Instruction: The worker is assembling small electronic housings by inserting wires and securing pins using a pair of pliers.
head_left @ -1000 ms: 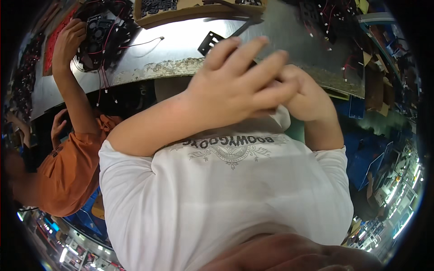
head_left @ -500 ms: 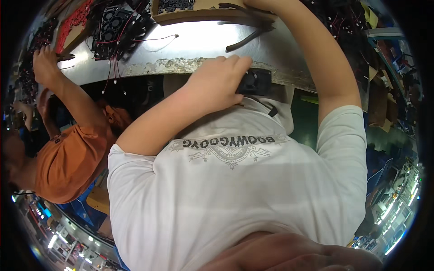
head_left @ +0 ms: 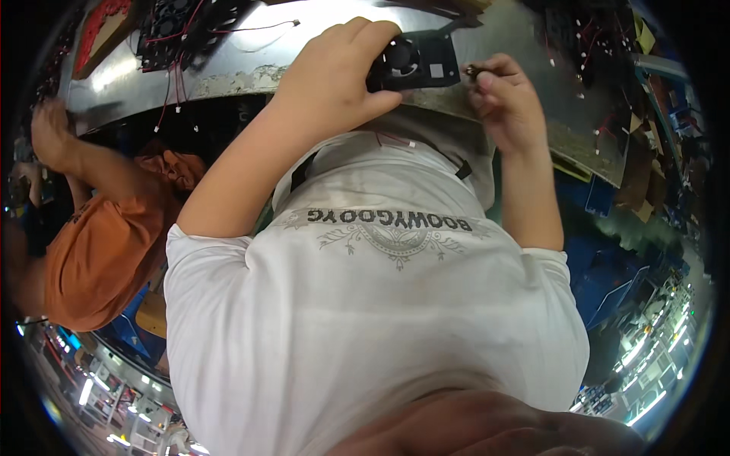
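Left hand: the left hand (head_left: 331, 72) is clamped on the left end of a black fan housing (head_left: 422, 76), fingers over its upper edge, thumb along the lower one.
Right hand: the right hand (head_left: 509, 106) is apart from the left, its fingertips pinched around a small dark piece (head_left: 472, 72), too small to identify.
Fan housing: between the two hands, in the left one's grip, its free end pointing toward the right hand and just beside the dark piece; a round fan (head_left: 401, 55) sits nearest the left fingers.
Pale square: on the housing's free end, nearer the right hand; whether opening or sticker cannot be told.
Writing: a line of dark lettering (head_left: 388, 219), upside down in this view, crosses the white shirt (head_left: 380, 327) below both hands, with a grey ornament (head_left: 395, 245) under it.
White connector: the white connector (head_left: 411, 144) lies against the shirt, below the left thumb, on a thin wire.
Surface: the metal surface (head_left: 228, 64) runs beyond both hands.
Left of left hand: black fan units (head_left: 171, 23) with red and black wires, then red parts (head_left: 106, 23) in a box.
Right of right hand: dark parts with wires and white plugs.
Farther left: a co-worker's orange sleeve (head_left: 99, 258) and blurred hand (head_left: 52, 140).
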`<state>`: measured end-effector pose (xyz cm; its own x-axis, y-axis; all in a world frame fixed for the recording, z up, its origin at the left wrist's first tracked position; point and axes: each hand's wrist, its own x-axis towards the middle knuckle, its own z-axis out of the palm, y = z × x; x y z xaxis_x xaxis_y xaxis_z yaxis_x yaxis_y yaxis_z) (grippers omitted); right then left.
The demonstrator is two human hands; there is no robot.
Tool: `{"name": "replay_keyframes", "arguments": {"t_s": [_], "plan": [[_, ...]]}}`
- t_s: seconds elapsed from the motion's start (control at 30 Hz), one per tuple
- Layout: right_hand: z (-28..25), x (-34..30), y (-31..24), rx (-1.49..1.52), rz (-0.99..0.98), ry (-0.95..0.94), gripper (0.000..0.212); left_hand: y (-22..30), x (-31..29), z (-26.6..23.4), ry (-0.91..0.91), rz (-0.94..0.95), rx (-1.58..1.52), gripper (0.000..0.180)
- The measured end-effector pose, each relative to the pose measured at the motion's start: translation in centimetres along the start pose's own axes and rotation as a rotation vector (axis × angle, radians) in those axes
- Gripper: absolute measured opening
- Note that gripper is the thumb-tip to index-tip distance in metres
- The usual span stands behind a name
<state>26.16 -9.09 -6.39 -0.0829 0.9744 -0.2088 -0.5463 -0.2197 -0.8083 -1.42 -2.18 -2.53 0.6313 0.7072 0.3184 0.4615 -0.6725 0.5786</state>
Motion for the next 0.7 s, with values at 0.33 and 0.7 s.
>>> {"name": "replay_keyframes", "arguments": {"t_s": [0.33,0.7], "plan": [[2.0,-1.4,2.8,0.356,0.112,-0.211,0.017,1.9,0.4,0.4,-0.056,-0.017,-0.132,0.072],[1.7,-1.0,3.2,-0.501,-0.525,-0.192,0.020,1.2,-0.3,-0.2,-0.128,-0.032,-0.107,0.077]]}}
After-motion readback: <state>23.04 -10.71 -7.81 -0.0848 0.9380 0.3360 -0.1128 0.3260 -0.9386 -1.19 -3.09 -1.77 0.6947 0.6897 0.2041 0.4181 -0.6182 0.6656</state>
